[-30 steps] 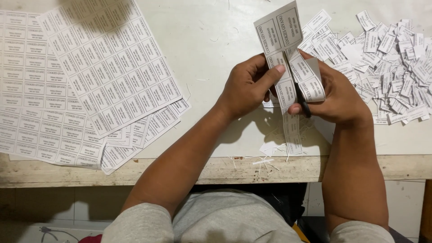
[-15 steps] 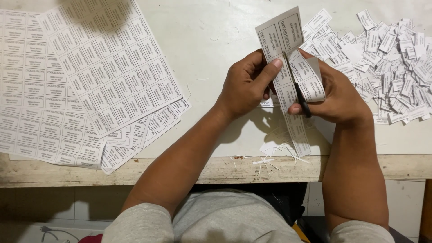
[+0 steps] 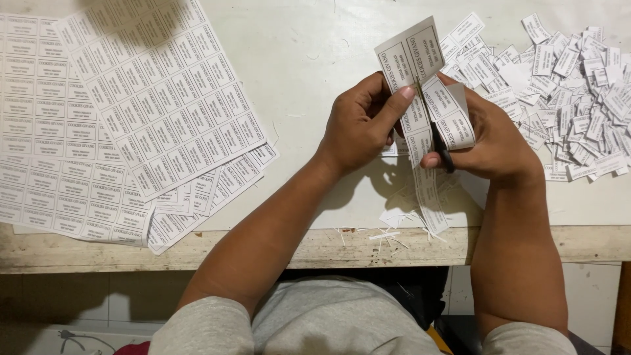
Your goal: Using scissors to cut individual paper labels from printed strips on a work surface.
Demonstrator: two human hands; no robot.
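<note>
- Two hands at work over the counter (image 3: pixel 315 39), seen from the head camera looking straight down
- Left hand (image 3: pixel 358 128) is curled shut on the label strip (image 3: pixel 420 105), thumb pressing along the paper's left edge, fingers tucked behind
- Right hand (image 3: pixel 486 141) is wrapped around the scissors (image 3: pixel 442 148); only the dark handle and a sliver of blade show, so how far the blades stand apart I cannot tell
- Strip stands lifted off the counter between both hands, its top corner fanned up and away, a long tail dangling down past the counter's front edge
- Blade line seems to run up the gap between two label columns, just beside the left thumb tip
- Doing it well, by my reading: keep the paper taut with the left hand, hold the thumb clear of the blade, follow the blank gap rather than the print, and feed the strip into the scissors instead of chasing it
- Cut labels (image 3: pixel 565 85) lie heaped to the right, near the right hand but not touching it
- Uncut sheets (image 3: pixel 151 98) sit stacked well apart on the left
- Thin paper trimmings (image 3: pixel 388 233) litter the counter's front edge below the hands
</note>
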